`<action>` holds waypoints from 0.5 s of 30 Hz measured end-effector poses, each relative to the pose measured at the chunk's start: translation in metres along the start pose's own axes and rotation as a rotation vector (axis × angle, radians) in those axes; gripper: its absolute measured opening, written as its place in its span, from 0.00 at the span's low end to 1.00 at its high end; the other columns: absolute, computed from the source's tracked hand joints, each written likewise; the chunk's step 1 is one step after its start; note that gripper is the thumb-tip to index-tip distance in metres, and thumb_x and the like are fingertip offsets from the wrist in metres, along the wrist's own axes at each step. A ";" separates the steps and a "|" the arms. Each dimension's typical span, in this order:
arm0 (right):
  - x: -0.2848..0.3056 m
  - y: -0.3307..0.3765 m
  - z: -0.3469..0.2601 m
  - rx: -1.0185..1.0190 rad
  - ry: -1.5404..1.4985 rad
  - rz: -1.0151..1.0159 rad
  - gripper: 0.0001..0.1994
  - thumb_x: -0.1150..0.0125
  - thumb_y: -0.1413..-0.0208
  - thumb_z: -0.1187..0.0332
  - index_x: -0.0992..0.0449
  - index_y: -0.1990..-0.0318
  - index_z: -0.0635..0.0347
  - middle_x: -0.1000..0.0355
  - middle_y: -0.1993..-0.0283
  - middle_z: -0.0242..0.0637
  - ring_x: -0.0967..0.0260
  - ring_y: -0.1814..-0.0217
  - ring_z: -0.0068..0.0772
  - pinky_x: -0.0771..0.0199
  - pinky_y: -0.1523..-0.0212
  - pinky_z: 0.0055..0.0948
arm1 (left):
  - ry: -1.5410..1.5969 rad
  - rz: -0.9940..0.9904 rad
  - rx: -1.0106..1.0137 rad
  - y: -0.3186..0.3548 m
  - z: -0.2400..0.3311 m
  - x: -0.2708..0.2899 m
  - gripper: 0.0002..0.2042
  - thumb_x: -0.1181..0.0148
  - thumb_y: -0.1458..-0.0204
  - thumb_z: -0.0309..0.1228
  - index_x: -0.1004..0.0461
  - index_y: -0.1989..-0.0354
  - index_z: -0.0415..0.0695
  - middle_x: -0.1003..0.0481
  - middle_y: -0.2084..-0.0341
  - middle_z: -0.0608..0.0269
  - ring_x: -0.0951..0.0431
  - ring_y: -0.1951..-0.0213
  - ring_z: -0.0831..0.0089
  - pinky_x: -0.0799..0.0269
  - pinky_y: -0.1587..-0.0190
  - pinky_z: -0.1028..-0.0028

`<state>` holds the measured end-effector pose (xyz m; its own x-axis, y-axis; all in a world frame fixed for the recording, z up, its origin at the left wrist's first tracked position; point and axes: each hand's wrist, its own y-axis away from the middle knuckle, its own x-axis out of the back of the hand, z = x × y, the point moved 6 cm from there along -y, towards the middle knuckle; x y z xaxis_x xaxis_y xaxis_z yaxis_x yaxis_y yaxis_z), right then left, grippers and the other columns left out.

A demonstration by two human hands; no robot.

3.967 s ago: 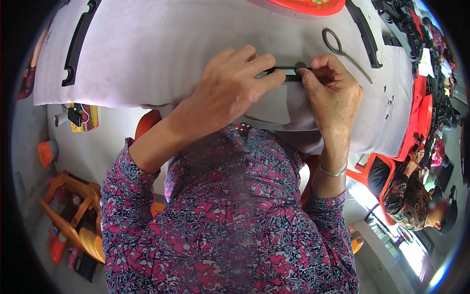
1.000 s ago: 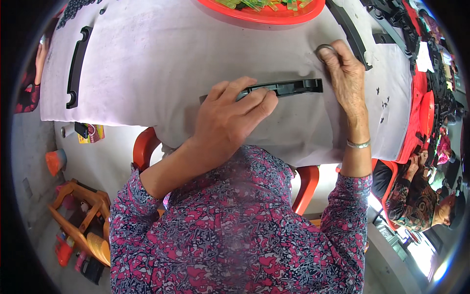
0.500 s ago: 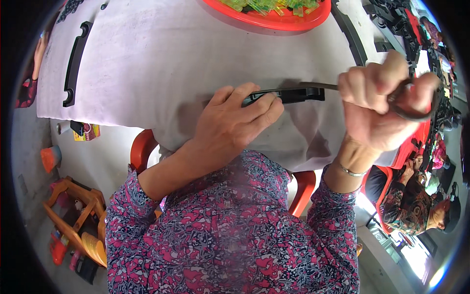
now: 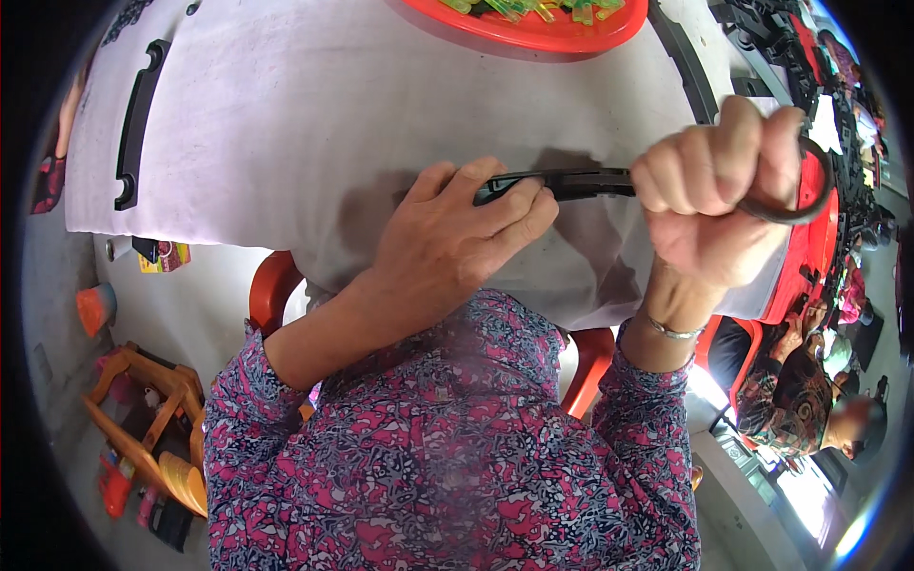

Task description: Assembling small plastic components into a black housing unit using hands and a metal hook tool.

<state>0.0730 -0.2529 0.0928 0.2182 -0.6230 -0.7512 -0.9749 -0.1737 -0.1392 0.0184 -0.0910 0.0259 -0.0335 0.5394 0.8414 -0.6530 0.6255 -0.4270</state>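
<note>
My left hand is closed around a long black plastic part, which it holds above the near side of the cloth-covered table. The fingers hide much of the part's left end. To its right, my right hand makes a fist on a dark tool with a ring handle. The ring sticks out at the right side of the fist. The tool's thin shaft extends left along the black part, and its tip is hidden near the left fingers.
A red tray of yellow-green clear pieces sits at the far side. Notched black strips lie at the left and right of the white cloth. Another person sits at the right, near piled black parts.
My right hand has moved left with the ring-handled tool, bringing its fist up to the black part's right end. My left hand keeps nearly the same hold.
</note>
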 end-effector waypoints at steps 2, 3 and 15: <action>0.004 -0.001 0.013 -0.145 0.143 -0.105 0.27 0.67 0.23 0.47 0.41 0.77 0.50 0.51 0.84 0.22 0.62 0.83 0.21 0.59 0.79 0.27 | -0.001 -0.001 0.000 0.000 0.000 -0.001 0.19 0.41 0.51 0.29 0.20 0.48 0.51 0.24 0.48 0.73 0.25 0.47 0.65 0.31 0.47 0.64; 0.008 0.001 0.013 -0.132 0.127 -0.074 0.28 0.67 0.24 0.46 0.42 0.78 0.50 0.51 0.85 0.22 0.63 0.84 0.20 0.60 0.80 0.27 | 0.003 0.010 -0.004 0.001 0.000 -0.003 0.19 0.41 0.51 0.29 0.20 0.48 0.51 0.24 0.48 0.73 0.25 0.47 0.65 0.31 0.47 0.64; 0.008 0.003 0.028 -0.086 0.075 -0.011 0.28 0.65 0.24 0.46 0.40 0.77 0.51 0.48 0.84 0.23 0.61 0.83 0.19 0.59 0.80 0.26 | 0.005 -0.015 -0.004 0.000 -0.001 -0.003 0.20 0.41 0.51 0.29 0.20 0.47 0.50 0.24 0.48 0.72 0.26 0.46 0.64 0.30 0.48 0.65</action>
<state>0.0711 -0.2370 0.0687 0.2350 -0.6754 -0.6990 -0.9657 -0.2437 -0.0892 0.0189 -0.0918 0.0230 -0.0198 0.5329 0.8459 -0.6507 0.6355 -0.4156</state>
